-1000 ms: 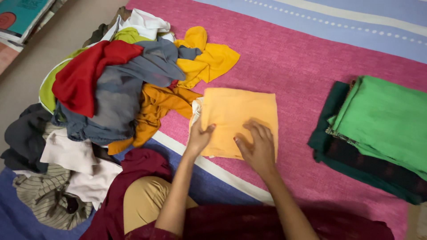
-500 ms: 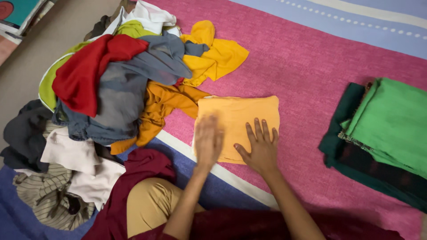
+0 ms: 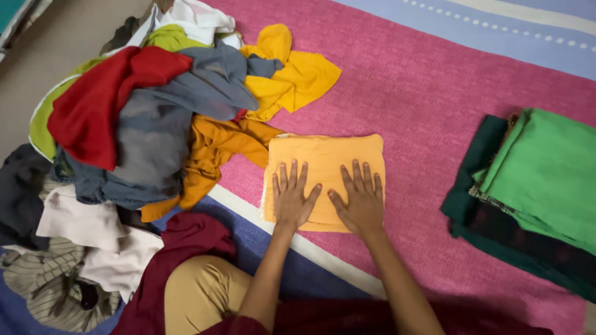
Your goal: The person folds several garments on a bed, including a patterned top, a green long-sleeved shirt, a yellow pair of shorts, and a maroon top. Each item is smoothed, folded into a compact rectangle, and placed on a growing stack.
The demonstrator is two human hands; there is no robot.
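While both palms press flat on it, the folded orange-yellow cloth [image 3: 323,162] lies on the pink part of the striped mat [image 3: 434,80], its near edge hidden under the hands. The left hand [image 3: 293,197] is open, fingers spread, resting on the cloth's left half; the right hand [image 3: 359,200] is open too, fingers spread on the right half, thumb pointing toward the left hand without touching it. Neither hand grips anything. How many layers the fold has cannot be made out.

Just left of the cloth sits a loose pile of clothes [image 3: 149,124]: a red garment [image 3: 99,105] draped over a grey one [image 3: 161,136], a mustard piece [image 3: 211,155] partly buried beneath them and reaching almost to the folded cloth, and a yellow garment [image 3: 298,74] at the pile's far edge. White and lime pieces at the top are cut off by the frame. Pale and striped items at lower left are too crumpled to identify.

Well apart to the right lies a stack of folded clothes [image 3: 528,198], a bright green piece [image 3: 546,167] on top and dark green beneath, running out of view at the right edge. The person's knee in tan trousers [image 3: 198,291] shows at the bottom, half covered by maroon fabric [image 3: 186,242].
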